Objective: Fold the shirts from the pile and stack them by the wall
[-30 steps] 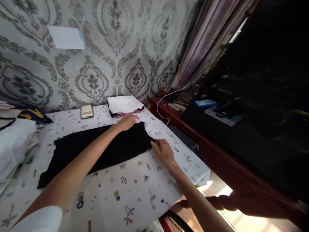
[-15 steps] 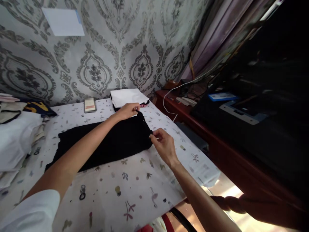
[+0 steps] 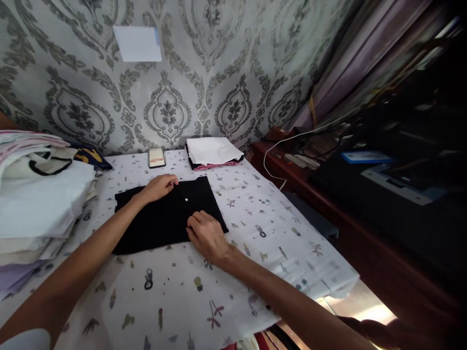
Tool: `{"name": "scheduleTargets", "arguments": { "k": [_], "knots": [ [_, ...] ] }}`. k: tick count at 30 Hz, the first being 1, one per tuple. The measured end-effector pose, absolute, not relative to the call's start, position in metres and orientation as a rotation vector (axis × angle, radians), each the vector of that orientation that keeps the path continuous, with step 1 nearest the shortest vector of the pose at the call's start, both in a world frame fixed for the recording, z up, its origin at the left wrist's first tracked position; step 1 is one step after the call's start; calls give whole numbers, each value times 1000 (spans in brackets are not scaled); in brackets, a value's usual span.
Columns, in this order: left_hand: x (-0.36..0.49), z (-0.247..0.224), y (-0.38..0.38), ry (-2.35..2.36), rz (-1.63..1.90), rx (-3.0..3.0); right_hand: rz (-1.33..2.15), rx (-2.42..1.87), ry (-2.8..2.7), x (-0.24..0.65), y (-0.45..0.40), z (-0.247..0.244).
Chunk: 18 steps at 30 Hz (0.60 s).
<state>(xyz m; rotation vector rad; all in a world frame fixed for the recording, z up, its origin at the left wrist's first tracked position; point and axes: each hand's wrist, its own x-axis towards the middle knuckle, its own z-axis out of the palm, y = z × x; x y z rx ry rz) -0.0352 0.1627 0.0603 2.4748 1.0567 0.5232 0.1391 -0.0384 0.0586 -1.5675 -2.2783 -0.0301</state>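
A black garment (image 3: 156, 223) lies folded into a rough rectangle on the patterned white sheet (image 3: 175, 291), with a small white tag showing near its middle. On its far edge rests my left hand (image 3: 160, 188), fingers curled together at the cloth. My right hand (image 3: 207, 233) is on the near right part of the garment, its fingers bent against the fabric. Whether cloth is pinched under the right fingertips is hidden.
Folded clothes (image 3: 213, 151), white on top, lie near the wall. A phone-like object (image 3: 156, 158) is left of them. A tall clothes pile (image 3: 47, 199) stands at left. At right are a dark red desk (image 3: 328, 209) and a white cable (image 3: 265, 160).
The garment's right end has been folded over leftward, making it shorter and showing the tag. Both hands have moved left with it. The camera view has turned left.
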Motion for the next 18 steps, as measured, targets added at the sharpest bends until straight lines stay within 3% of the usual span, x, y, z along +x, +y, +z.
{"name": "scheduleTargets", "arguments": {
  "k": [5,11,18],
  "knots": [
    [4,71,158,1093,679,2571,75,-1529,-2220,137,-38,63],
    [64,65,175,1010,492,2575,262,-1346,-2076,152,-46,68],
    [91,47,185,993,532,2589,516,-1196,-2069,169,-59,62]
  ]
}}
